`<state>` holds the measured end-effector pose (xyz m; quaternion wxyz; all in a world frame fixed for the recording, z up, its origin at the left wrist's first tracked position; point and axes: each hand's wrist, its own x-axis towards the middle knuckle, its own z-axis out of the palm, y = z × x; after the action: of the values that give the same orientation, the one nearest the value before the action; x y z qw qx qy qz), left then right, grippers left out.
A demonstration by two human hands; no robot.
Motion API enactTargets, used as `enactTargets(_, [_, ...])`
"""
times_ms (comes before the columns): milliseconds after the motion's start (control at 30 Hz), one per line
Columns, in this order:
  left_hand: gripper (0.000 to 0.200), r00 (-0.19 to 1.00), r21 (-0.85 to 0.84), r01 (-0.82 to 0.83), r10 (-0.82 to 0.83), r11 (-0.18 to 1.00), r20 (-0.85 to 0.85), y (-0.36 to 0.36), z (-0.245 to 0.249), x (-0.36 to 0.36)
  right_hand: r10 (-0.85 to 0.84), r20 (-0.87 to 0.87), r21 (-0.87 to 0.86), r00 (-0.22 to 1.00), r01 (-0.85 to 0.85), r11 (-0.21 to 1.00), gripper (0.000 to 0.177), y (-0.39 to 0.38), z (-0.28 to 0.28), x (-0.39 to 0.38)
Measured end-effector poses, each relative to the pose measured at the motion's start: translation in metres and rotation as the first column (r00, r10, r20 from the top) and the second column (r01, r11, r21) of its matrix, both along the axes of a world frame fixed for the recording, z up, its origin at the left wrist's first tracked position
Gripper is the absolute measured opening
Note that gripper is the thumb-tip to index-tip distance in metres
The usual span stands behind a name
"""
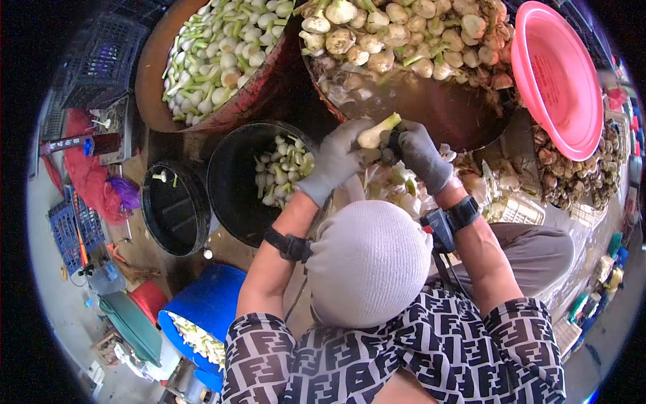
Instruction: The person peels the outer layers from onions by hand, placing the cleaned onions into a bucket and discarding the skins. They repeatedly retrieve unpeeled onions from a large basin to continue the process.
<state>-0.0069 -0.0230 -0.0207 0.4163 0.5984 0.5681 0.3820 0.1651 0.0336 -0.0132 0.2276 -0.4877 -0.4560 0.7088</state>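
My left hand (336, 160), in a grey glove, is closed round a pale garlic bulb (379, 133) whose cut green stem points up and right. Facing it, my right hand (424, 156), also gloved, has its fingers curled by the bulb around a small dark object (389, 143) that I cannot make out. Loose skins and peelings (404, 183) lie just below both hands. Beyond them a large tub (464, 111) holds murky water and a heap of unpeeled, dirt-stained bulbs (410, 34).
A black bucket (232, 168) with cleaned bulbs stands left of my left hand. Behind it is a wide tub (156, 87) full of white bulbs. A pink basin (558, 81) tilts at the right, above more unpeeled bulbs (579, 168). A blue barrel (215, 293) is lower left.
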Motion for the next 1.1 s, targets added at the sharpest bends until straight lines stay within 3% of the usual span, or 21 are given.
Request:
enactTargets(67, [0.039,0.955,-0.253,-0.015,0.089,0.967,0.283,0.001,0.020,0.001,-0.055,-0.073,-0.118,0.996,0.046,0.992,0.013,0.002,0.003,0.001])
enactTargets(167, [0.031,0.868,-0.250,-0.005,0.128,0.968,0.480,0.005,0.008,-0.004,-0.039,0.073,-0.048,0.997,0.042,0.998,0.017,0.000,-0.002,0.000])
enactTargets(200, [0.029,0.545,-0.555,0.101,0.421,0.826,0.725,0.003,0.009,-0.004,-0.030,0.092,0.052,0.995,0.025,0.998,0.018,-0.001,-0.003,-0.001])
enactTargets(267, [0.030,0.565,-0.503,0.028,0.401,0.864,0.721,0.004,0.022,-0.001,-0.022,0.134,0.253,0.991,-0.013,0.967,0.022,-0.001,-0.006,-0.002])
enactTargets(300, [0.031,0.575,-0.474,-0.008,0.392,0.880,0.718,0.005,0.025,0.001,0.011,0.167,0.437,0.986,-0.084,0.895,0.022,0.002,-0.009,-0.001])
enactTargets(367, [0.032,0.781,-0.414,-0.143,0.360,0.899,0.510,0.006,0.028,0.008,0.058,0.247,0.731,0.967,-0.226,0.644,0.024,0.007,-0.013,-0.001])
enactTargets(400, [0.033,0.857,-0.366,-0.202,0.345,0.908,0.383,0.007,0.029,0.009,0.068,0.178,0.615,0.982,-0.165,0.771,0.024,0.004,-0.014,-0.002])
enactTargets(467, [0.034,0.735,-0.420,-0.261,0.461,0.869,0.497,0.007,0.010,0.005,0.050,0.038,0.320,0.998,-0.060,0.945,0.024,-0.003,-0.003,-0.005])
enactTargets(500, [0.035,0.664,-0.451,-0.281,0.511,0.847,0.546,0.006,-0.002,0.003,0.095,0.070,0.373,0.993,-0.114,0.921,0.024,-0.005,0.001,-0.003])
enactTargets(567, [0.037,0.587,-0.539,-0.149,0.513,0.829,0.627,0.005,-0.005,-0.001,0.180,0.143,0.468,0.973,-0.227,0.854,0.023,-0.007,0.011,0.005])
enactTargets(633, [0.038,0.508,-0.629,-0.021,0.550,0.777,0.663,0.006,0.001,-0.004,0.137,0.061,0.385,0.989,-0.150,0.911,0.024,-0.011,0.015,0.001])
enactTargets(667, [0.036,0.457,-0.611,0.024,0.535,0.791,0.711,0.007,0.008,-0.005,0.113,-0.070,0.382,0.991,-0.078,0.921,0.025,-0.013,0.009,-0.002])
enactTargets(733, [0.033,0.346,-0.564,0.111,0.500,0.818,0.794,0.009,0.023,-0.006,0.133,-0.106,0.329,0.985,-0.092,0.940,0.026,-0.010,0.007,-0.005])
enactTargets(800, [0.033,0.754,-0.472,-0.044,0.338,0.881,0.562,0.007,0.001,-0.004,0.242,0.075,0.223,0.967,-0.252,0.942,0.027,-0.004,0.010,-0.004])
enactTargets(833, [0.033,0.892,-0.396,-0.100,0.259,0.913,0.371,0.006,-0.003,-0.001,0.217,0.024,0.163,0.976,-0.218,0.962,0.027,-0.007,0.017,-0.006])
enactTargets(867, [0.029,0.775,-0.453,-0.170,0.402,0.875,0.487,0.005,-0.006,0.006,0.187,-0.026,0.105,0.982,-0.184,0.977,0.026,-0.011,0.025,-0.010])
enactTargets(900, [0.033,0.742,-0.480,-0.169,0.432,0.861,0.513,0.007,-0.010,0.000,0.152,-0.074,0.044,0.986,-0.149,0.988,0.026,-0.013,0.030,-0.013])
enactTargets(967, [0.042,0.668,-0.540,-0.162,0.495,0.826,0.556,0.008,-0.007,-0.013,0.205,0.041,0.086,0.978,-0.208,0.974,0.025,-0.007,0.016,0.004])
enactTargets(1000, [0.031,0.475,-0.599,-0.167,0.596,0.784,0.648,0.002,0.004,-0.015,0.208,0.069,0.071,0.976,-0.213,0.974,0.026,-0.004,0.023,0.010])
enactTargets(1033, [0.036,0.388,-0.637,-0.168,0.644,0.752,0.659,-0.002,0.006,-0.025,0.210,0.096,0.056,0.973,-0.216,0.975,0.027,-0.002,0.028,0.018])
enactTargets(1100, [0.034,0.249,-0.646,-0.200,0.676,0.737,0.694,-0.018,-0.002,-0.051,0.477,0.319,-0.049,0.819,-0.489,0.871,0.029,0.005,0.030,0.040])
